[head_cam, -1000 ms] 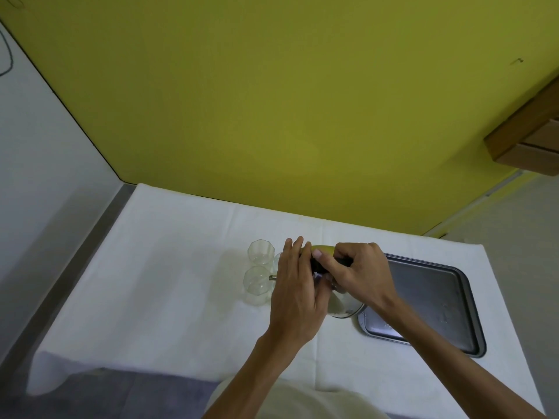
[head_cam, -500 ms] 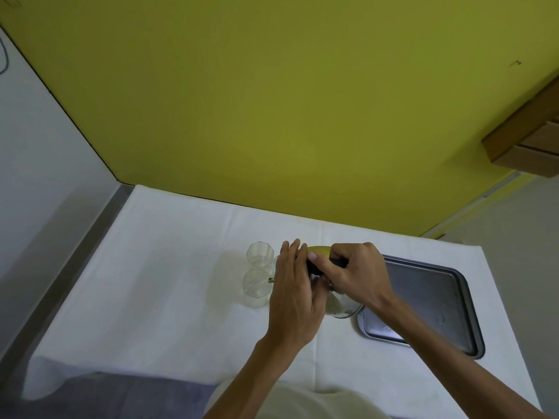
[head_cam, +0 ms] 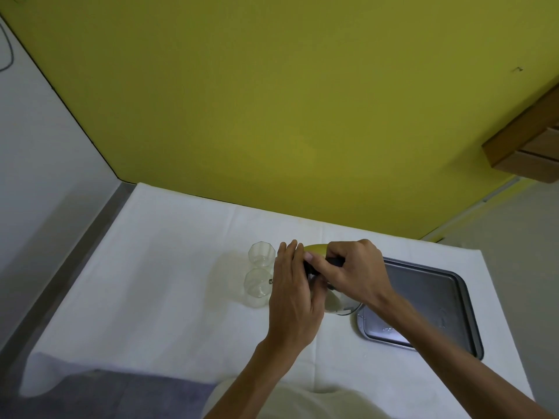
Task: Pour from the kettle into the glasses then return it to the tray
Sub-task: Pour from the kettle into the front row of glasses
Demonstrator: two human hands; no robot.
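Observation:
A small kettle (head_cam: 317, 250) with a yellow-green lid and pale body is tilted to the left, its thin spout tip over the nearer of two clear glasses (head_cam: 256, 286). The farther glass (head_cam: 261, 253) stands just behind it. My right hand (head_cam: 354, 271) grips the kettle's dark handle. My left hand (head_cam: 295, 294) lies flat against the kettle's left side and lid, hiding most of its body. A grey metal tray (head_cam: 435, 300) sits to the right of the kettle with nothing on it.
The white cloth-covered table (head_cam: 157, 282) ends at a yellow wall behind and a grey wall on the left. A wooden shelf (head_cam: 526, 152) juts out at the upper right. My forearms cross the table's front edge.
Both hands and the tilted kettle hold almost the same place over the nearer glass; only the camera view shifted slightly.

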